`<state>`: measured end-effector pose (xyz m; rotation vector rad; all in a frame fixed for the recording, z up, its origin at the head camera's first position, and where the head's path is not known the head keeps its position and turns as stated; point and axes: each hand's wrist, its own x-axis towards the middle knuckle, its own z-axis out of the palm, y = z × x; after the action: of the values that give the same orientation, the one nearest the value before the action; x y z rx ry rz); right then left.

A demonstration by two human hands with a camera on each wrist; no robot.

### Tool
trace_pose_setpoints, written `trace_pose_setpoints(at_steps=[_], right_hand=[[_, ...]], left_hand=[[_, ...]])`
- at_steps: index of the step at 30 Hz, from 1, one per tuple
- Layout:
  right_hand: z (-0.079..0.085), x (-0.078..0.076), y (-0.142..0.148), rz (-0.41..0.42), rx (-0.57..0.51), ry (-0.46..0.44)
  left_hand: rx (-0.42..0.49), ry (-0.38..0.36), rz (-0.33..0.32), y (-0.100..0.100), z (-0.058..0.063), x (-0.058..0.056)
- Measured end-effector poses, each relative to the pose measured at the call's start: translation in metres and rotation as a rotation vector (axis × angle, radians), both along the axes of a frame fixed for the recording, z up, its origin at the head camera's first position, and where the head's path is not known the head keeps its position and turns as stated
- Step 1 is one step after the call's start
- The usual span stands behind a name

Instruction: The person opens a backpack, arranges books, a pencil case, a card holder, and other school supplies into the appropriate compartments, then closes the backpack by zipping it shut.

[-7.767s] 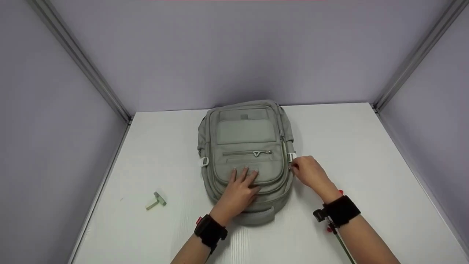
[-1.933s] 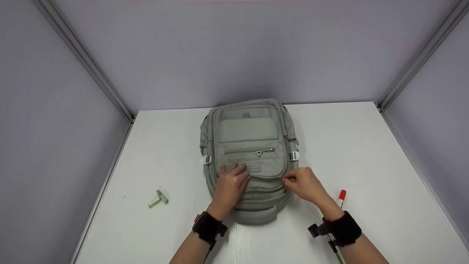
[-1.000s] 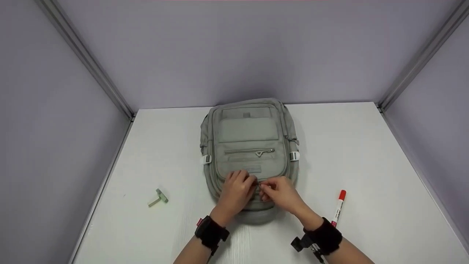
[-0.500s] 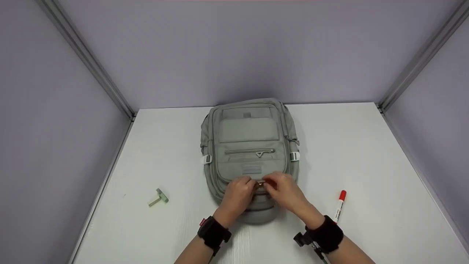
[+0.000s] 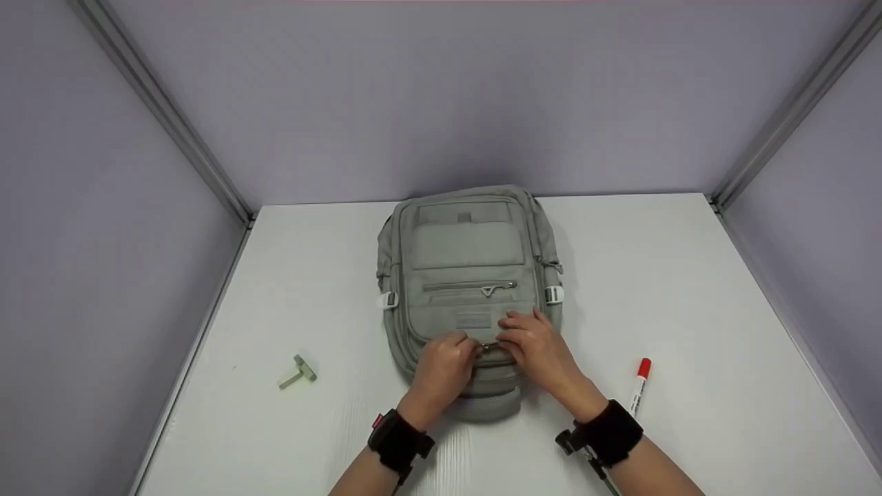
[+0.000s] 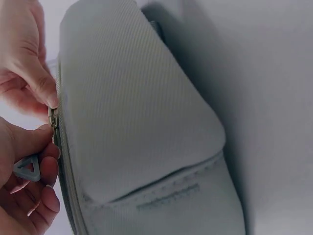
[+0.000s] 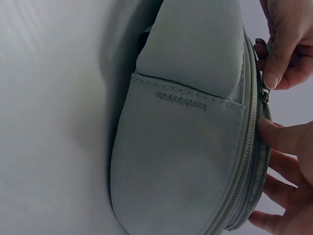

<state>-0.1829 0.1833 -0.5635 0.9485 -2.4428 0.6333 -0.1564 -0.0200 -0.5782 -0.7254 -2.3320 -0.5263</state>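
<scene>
A grey-green backpack [image 5: 468,244] lies front up on the white table, its mesh-covered bottom toward me. At the lower edge of its front pocket, my left hand [image 5: 444,362] pinches a zipper pull; the pull's grey triangular tab [image 6: 28,168] hangs among the curled fingers in the left wrist view. The metal slider [image 7: 264,97] sits on the zip right at the left thumb. Just to the right, my right hand [image 5: 541,348] holds the pocket's edge, thumb [image 7: 274,131] against the zip line and fingers spread over the front.
A red-capped marker [image 5: 642,386] lies right of the backpack, partly behind the right wrist strap. On the left is a small pale green T-shaped object [image 5: 300,372]. White side buckles [image 5: 554,294] flank the bag. Grey panels [image 5: 441,96] enclose the table [image 5: 654,275].
My right hand has brought the slider from the bag's right side round to the bottom centre. My left hand moved from lying on the front to pinching the pull; the right then shifted to the edge.
</scene>
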Motion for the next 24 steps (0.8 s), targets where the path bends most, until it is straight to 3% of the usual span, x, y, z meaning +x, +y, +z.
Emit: trace_pose_setpoints(at_steps=[10, 17, 24], right_hand=[[0.006, -0.002, 0.004, 0.045, -0.01, -0.137], [0.007, -0.003, 0.008, 0.078, -0.025, -0.182], [0.007, -0.006, 0.01, 0.119, -0.017, -0.203]], left_hand=[[0.048, -0.065, 0.047, -0.017, -0.002, 0.009], [0.116, -0.089, 0.077, -0.033, -0.005, 0.013], [0.106, -0.103, 0.099, -0.044, -0.007, 0.013]])
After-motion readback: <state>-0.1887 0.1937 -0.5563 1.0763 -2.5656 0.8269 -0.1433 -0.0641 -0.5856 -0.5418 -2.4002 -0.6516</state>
